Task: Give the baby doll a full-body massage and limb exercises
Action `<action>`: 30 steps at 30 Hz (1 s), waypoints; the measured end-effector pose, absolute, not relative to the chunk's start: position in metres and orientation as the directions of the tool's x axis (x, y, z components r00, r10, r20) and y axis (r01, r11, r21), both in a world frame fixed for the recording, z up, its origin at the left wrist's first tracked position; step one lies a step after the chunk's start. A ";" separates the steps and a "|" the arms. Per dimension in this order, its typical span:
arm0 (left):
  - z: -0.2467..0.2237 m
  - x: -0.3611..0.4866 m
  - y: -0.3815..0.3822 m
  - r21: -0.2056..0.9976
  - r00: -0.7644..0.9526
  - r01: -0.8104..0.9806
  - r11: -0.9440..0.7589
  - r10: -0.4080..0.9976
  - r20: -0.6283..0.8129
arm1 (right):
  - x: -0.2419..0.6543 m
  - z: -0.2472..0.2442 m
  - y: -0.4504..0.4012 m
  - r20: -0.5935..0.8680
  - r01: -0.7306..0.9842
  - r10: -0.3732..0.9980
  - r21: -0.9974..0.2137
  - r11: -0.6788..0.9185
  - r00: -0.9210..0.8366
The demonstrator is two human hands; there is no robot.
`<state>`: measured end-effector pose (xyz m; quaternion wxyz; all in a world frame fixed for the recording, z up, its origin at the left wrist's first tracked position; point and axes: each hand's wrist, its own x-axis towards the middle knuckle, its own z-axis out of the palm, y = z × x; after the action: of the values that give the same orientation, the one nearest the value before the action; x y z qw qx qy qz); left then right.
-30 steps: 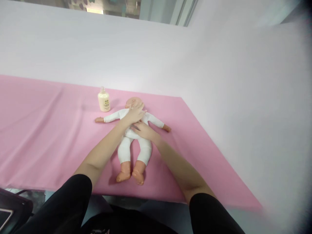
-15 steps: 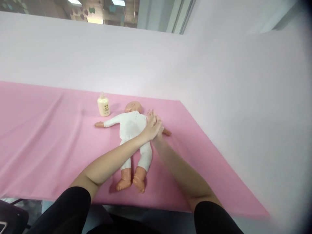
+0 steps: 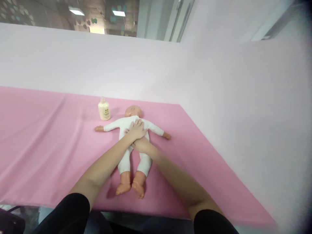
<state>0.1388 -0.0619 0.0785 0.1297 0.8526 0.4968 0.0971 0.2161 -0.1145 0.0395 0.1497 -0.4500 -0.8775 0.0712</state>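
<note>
A baby doll (image 3: 124, 123) in a white suit lies on its back, arms spread and feet towards me. My left hand (image 3: 137, 130) rests over its torso with the fingers stretched out, crossing on top of my right hand (image 3: 141, 144). The right hand lies flat against the doll's belly and chest, and part of it is hidden beneath the left. Neither hand grips anything. Beyond the doll's outstretched arm on the left, a pump bottle (image 3: 104, 111) of pale yellow liquid stands upright.
A pink sheet (image 3: 60, 146) with a few creases covers the table. White walls (image 3: 231, 107) rise behind it and along its right side. Above the back wall is a window (image 3: 97, 16) with ceiling lights showing in it.
Both hands, pressed together, have moved left from the doll's right-side arm onto the middle of its torso. That arm is now uncovered. The view has tilted up slightly.
</note>
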 end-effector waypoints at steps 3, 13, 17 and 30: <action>0.067 0.131 -0.046 0.253 0.513 0.826 -0.504 0.858 0.033 | 0.218 0.044 -0.111 0.178 0.751 0.786 -0.234 0.618 -0.592; 0.044 0.084 -0.035 0.260 0.632 0.719 -0.645 0.762 0.143 | 0.247 0.050 -0.089 0.096 0.606 0.740 -0.509 0.611 -0.665; 0.028 0.063 -0.039 0.300 0.596 0.727 -0.617 0.785 0.172 | 0.261 0.036 -0.078 0.236 0.496 0.779 -0.656 0.569 -0.581; 0.045 0.078 -0.071 0.279 0.580 0.756 -0.592 0.804 0.131 | 0.257 0.017 -0.074 0.328 0.791 0.899 -0.448 0.417 -0.289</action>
<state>0.0779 -0.0709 0.0454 0.0966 0.8837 0.4413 0.1226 0.2570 -0.0738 0.0170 0.2723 -0.5305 -0.7966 0.0997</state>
